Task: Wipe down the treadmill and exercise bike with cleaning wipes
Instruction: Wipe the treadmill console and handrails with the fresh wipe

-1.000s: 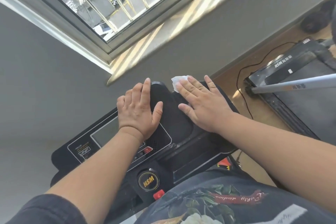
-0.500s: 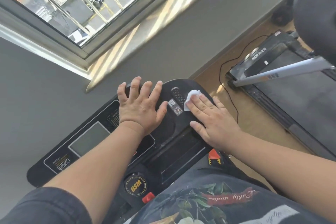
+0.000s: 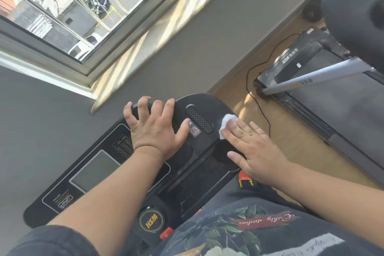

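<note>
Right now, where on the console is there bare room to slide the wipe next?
Bare: the display panel below the left hand, and the tray slot between both wrists. Crowded: the top end, where the right hand presses the wipe beside the speaker grille.

Bare console [image 3: 209, 106] lay between the hands, around the speaker grille [image 3: 199, 118]. The wall [image 3: 187, 56] stood close beyond the console's far edge.

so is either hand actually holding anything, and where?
No grip. The right hand presses the white wipe flat under straight fingers, its far edge showing. The left hand rests on the console.
</note>
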